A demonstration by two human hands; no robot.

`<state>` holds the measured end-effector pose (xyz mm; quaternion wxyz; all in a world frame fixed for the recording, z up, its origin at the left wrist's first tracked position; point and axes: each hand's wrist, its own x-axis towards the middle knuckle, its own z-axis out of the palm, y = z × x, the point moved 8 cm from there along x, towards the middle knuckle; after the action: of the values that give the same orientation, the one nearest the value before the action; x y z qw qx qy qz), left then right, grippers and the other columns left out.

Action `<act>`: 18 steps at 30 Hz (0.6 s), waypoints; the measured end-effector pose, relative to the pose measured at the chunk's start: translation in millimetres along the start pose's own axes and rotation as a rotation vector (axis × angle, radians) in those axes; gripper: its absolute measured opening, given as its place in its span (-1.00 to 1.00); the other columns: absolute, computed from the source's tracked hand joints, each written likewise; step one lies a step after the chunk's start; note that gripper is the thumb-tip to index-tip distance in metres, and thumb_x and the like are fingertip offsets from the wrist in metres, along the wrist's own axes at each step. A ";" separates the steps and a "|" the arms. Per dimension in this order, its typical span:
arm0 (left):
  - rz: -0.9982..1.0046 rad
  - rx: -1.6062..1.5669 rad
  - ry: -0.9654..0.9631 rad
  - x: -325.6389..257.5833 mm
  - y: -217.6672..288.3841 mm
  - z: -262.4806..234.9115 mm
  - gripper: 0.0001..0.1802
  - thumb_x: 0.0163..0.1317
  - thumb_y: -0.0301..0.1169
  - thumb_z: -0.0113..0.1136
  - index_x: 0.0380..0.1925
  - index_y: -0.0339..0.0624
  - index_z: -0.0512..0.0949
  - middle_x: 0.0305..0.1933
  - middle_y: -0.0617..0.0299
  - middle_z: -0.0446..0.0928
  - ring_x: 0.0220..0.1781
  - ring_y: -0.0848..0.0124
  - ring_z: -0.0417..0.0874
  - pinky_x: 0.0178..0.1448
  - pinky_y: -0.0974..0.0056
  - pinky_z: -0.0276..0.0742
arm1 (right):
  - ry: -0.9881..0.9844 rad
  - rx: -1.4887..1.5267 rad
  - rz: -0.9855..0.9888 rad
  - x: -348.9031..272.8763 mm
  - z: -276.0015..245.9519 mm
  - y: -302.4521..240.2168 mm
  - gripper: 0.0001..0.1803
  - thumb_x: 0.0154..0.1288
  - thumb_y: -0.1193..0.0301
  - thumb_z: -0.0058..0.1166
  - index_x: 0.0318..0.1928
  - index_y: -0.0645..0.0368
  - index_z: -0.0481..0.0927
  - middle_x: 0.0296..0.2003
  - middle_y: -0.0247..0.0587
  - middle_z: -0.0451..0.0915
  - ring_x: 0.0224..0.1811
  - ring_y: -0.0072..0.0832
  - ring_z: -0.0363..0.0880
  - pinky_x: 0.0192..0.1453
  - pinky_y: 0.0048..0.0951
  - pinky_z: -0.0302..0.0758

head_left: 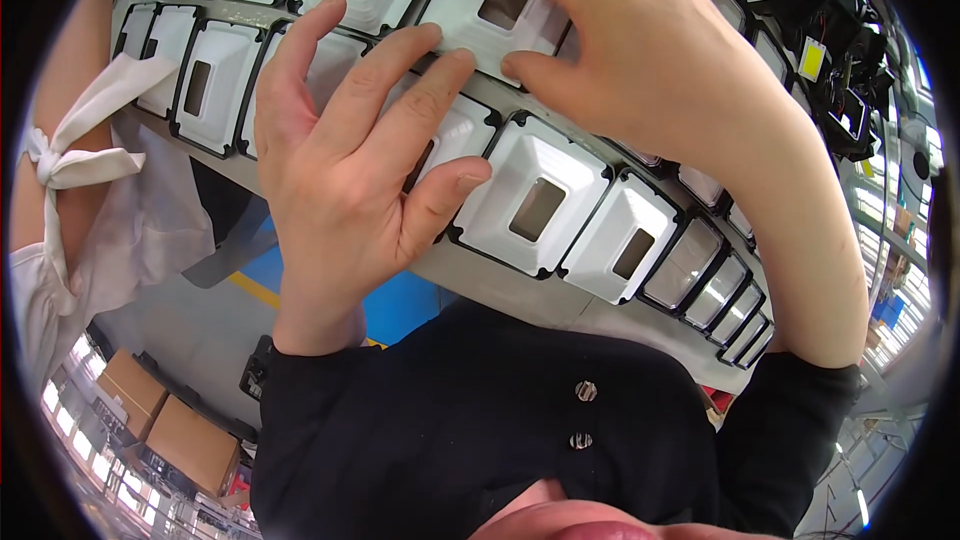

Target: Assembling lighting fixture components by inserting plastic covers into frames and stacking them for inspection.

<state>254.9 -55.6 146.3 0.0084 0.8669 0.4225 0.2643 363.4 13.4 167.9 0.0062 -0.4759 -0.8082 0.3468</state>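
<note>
White square housings with black rims and a rectangular opening in each lie in two rows on the table. My right hand [640,55] reaches over one white housing [462,15] in the far row, its index finger at the far side and its thumb at the near edge, gripping it. Next to that housing, my left hand [355,145] is spread with its fingers apart above the near row, holding nothing. Partly below it are more housings, and its thumb points toward a near-row housing [497,180]. The right hand's other fingers are hidden.
Frames with clear panels [690,252] continue the near row to the right. A heap of black cables and parts [780,15] lies at the far right. Another person's white sleeve [150,180] is close on the left. Cardboard boxes [190,440] stand on the floor behind.
</note>
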 end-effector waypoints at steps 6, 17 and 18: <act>-0.022 0.005 0.014 -1.6 -2.6 -1.5 -0.40 0.39 0.08 -0.22 -0.09 -0.13 0.66 -0.01 0.14 0.60 0.10 0.15 0.47 0.40 -0.02 0.13 | 0.033 -0.025 -0.096 -4.8 3.7 -0.8 -0.56 0.14 0.51 0.12 0.06 0.33 0.43 0.02 0.12 0.39 0.15 -0.03 0.39 0.20 -0.22 0.40; 0.021 -0.096 0.238 -15.3 -0.9 -15.7 -0.42 0.40 0.05 -0.18 -0.15 -0.17 0.67 0.04 0.16 0.58 0.25 -0.06 0.34 0.32 0.00 0.24 | 0.572 -0.368 0.169 -179.6 -65.8 28.0 -0.60 0.19 0.49 0.11 0.08 0.10 0.57 0.16 -0.21 0.50 0.18 -0.35 0.47 0.16 -0.37 0.37; 0.027 -0.090 0.235 -17.4 0.6 -17.5 -0.42 0.41 0.05 -0.19 -0.14 -0.16 0.67 0.05 0.15 0.58 0.26 -0.06 0.34 0.33 0.00 0.23 | 0.584 -0.355 0.251 -205.4 -62.4 36.9 -0.62 0.20 0.49 0.10 0.07 0.10 0.57 0.15 -0.22 0.50 0.19 -0.36 0.46 0.17 -0.38 0.37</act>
<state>238.5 -72.5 153.6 -0.0058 0.8343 0.3964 0.3831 525.2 -99.6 260.2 0.1114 -0.6440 -0.7553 0.0485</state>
